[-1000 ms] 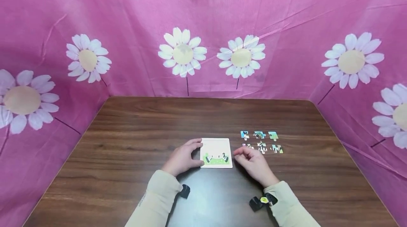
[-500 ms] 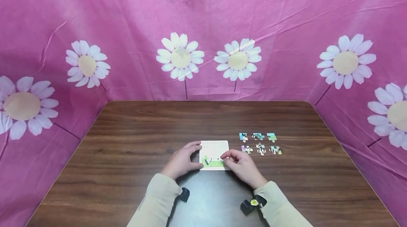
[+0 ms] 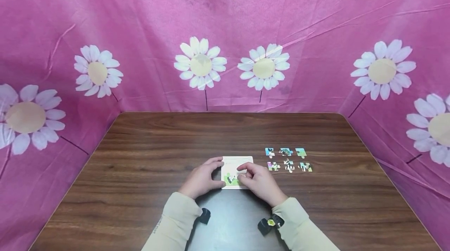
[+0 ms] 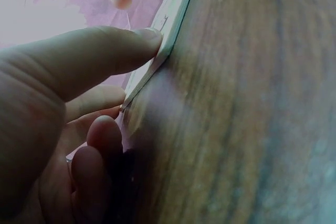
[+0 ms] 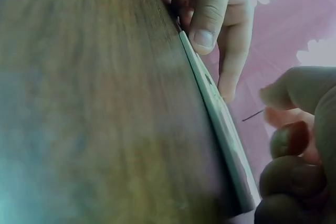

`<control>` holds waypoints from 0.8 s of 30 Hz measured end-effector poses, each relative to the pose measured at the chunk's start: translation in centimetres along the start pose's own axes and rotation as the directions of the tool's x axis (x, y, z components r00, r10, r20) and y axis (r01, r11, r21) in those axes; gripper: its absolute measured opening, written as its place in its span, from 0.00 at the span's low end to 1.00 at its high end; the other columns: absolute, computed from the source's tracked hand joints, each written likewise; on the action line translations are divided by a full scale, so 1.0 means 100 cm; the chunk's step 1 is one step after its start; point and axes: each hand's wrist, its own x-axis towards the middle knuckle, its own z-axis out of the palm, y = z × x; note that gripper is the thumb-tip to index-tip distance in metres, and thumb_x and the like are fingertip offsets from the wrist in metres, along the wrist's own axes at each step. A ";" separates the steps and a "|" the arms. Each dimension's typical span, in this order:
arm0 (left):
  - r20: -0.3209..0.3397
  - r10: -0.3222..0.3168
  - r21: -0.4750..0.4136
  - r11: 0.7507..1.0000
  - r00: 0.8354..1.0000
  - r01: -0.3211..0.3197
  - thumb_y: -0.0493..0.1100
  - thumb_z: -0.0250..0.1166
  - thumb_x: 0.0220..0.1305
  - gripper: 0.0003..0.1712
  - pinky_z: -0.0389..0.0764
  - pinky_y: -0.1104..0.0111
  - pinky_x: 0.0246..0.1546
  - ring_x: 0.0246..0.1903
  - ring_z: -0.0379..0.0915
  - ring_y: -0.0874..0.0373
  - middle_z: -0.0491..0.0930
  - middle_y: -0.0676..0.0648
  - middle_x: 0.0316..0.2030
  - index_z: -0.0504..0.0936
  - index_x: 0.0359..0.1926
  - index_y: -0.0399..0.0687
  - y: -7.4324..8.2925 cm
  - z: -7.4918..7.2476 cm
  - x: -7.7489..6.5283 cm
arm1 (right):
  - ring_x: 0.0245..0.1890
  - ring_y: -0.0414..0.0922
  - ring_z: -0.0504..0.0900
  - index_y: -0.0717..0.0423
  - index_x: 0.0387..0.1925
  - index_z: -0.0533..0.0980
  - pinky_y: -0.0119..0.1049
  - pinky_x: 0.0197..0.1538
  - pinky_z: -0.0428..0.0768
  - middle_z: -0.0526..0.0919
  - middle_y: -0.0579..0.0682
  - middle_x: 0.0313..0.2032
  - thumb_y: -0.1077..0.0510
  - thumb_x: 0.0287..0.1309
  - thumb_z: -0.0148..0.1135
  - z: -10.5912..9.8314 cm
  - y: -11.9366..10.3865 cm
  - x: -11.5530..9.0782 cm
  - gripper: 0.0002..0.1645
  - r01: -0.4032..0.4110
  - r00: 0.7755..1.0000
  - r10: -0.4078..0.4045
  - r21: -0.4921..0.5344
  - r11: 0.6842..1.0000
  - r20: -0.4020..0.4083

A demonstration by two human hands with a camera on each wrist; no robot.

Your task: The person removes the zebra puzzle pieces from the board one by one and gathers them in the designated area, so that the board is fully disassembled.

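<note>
Against a pink flowered backdrop [image 3: 151, 67], a person works at a brown wooden table [image 3: 158, 141]. The left hand [image 3: 201, 178] spreads wide along the left edge of a white-rimmed tray [image 3: 237, 157], steadying it; the right hand [image 3: 258, 184] hangs over the tray's right side, fingers loosely bent, no piece visible between thumb and forefinger, contact beneath impossible to tell. A firm left brace and light, level right fingertips look best for settling pieces without lifting neighbours. Green panda-print pieces [image 3: 230, 180] line the tray's near side, partly hidden; outside it, to the right, six loose pieces [image 3: 286, 152] lie in two rows.
</note>
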 end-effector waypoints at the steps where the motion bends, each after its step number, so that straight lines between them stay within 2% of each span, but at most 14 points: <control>1: -0.001 0.002 0.000 1.000 1.000 -0.002 0.48 0.77 0.52 0.38 0.72 0.49 0.61 0.65 0.69 0.48 0.70 0.49 0.69 0.78 0.63 0.42 0.000 0.000 0.000 | 0.16 0.32 0.65 0.55 0.40 0.84 0.30 0.24 0.66 0.68 0.36 0.16 0.62 0.53 0.69 0.001 -0.001 0.001 0.10 0.010 1.000 -0.010 -0.030 0.999 0.013; 7: -0.012 0.024 0.008 1.000 1.000 -0.024 0.48 0.77 0.52 0.37 0.73 0.48 0.59 0.64 0.70 0.48 0.71 0.48 0.68 0.78 0.63 0.42 -0.001 -0.001 0.000 | 0.17 0.30 0.66 0.52 0.40 0.83 0.28 0.23 0.66 0.69 0.35 0.17 0.59 0.51 0.68 0.005 -0.010 0.007 0.12 0.010 0.989 0.010 -0.138 0.990 0.145; 11: -0.016 0.027 0.014 1.000 1.000 -0.027 0.49 0.77 0.52 0.37 0.73 0.49 0.58 0.64 0.71 0.48 0.71 0.49 0.68 0.78 0.63 0.43 -0.002 0.000 0.000 | 0.19 0.31 0.67 0.51 0.41 0.83 0.29 0.25 0.67 0.70 0.35 0.19 0.59 0.47 0.68 0.006 -0.011 0.010 0.15 0.004 0.979 0.036 -0.196 0.980 0.198; 16: -0.017 0.032 0.018 0.999 0.999 -0.032 0.49 0.77 0.52 0.37 0.74 0.50 0.58 0.63 0.72 0.48 0.71 0.50 0.68 0.78 0.63 0.43 -0.002 0.001 0.000 | 0.19 0.31 0.67 0.51 0.44 0.83 0.29 0.25 0.67 0.70 0.34 0.20 0.56 0.46 0.70 0.007 -0.011 0.010 0.19 0.026 0.974 0.035 -0.265 0.964 0.222; 24: -0.027 0.043 0.013 0.999 0.999 -0.043 0.48 0.75 0.54 0.35 0.74 0.50 0.58 0.63 0.72 0.48 0.71 0.49 0.68 0.79 0.62 0.42 -0.003 0.000 0.000 | 0.20 0.31 0.67 0.48 0.40 0.82 0.30 0.25 0.67 0.70 0.34 0.20 0.55 0.48 0.70 0.007 -0.015 0.010 0.14 0.039 0.972 0.032 -0.294 0.955 0.232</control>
